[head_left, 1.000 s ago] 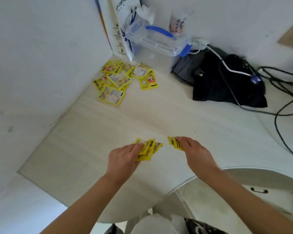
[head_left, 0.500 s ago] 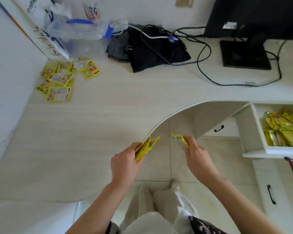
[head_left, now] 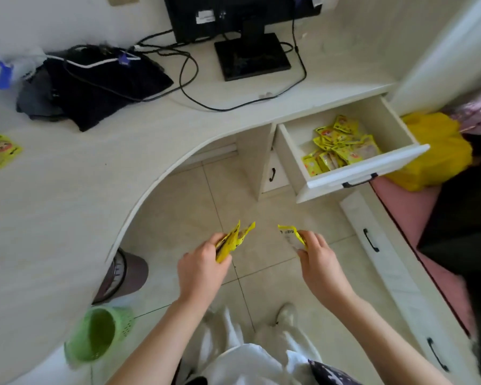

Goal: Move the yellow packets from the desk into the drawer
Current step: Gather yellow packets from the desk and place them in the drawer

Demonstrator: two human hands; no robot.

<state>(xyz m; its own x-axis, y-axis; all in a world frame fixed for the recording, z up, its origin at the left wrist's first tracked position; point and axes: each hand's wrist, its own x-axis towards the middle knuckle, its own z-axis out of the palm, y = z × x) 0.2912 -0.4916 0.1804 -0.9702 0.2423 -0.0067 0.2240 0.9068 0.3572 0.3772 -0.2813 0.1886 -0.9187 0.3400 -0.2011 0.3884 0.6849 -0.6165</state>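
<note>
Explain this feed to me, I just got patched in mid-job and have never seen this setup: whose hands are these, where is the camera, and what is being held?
There is no machine here. A person wears one wide-angle camera on the head, looking forward and down, so the arms are their own. The left hand grips a small bunch of yellow packets; the right hand pinches a single packet. Both hang over the tiled floor, beside the curved desk. The open drawer on the right already holds a pile of packets. One packet shows at the desk's far left, near a monitor, cables and dark cloth.
</note>
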